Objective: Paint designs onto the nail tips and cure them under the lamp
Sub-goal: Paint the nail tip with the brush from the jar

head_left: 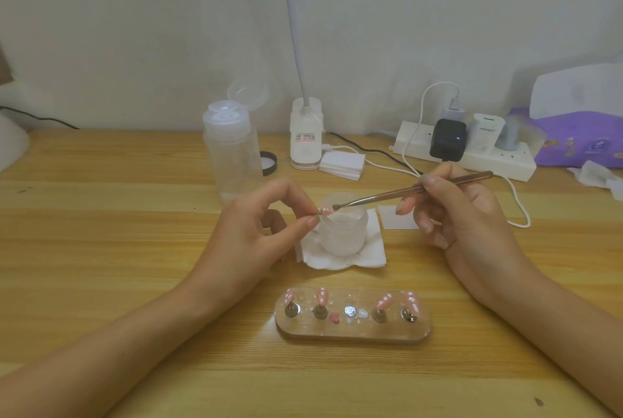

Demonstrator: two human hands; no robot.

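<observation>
My left hand (259, 232) pinches a pink nail tip (325, 211) with white dots between thumb and forefinger, above a small frosted jar (342, 235). My right hand (451, 212) grips a thin dotting tool (414, 190), its tip touching the held nail tip. Near the table's front edge lies a clear oval holder (352, 330) with several pink dotted nail tips (322, 296) standing on metal pegs; the middle peg (350, 311) is bare. A white gooseneck lamp base (305, 134) stands at the back.
The jar sits on a folded white tissue (340, 257). A clear pump bottle (232, 154) with its lid up stands back left, white pads (342, 165) beside the lamp base. A power strip (465, 154) with chargers and cables lies back right, a purple tissue pack (580, 137) beyond it.
</observation>
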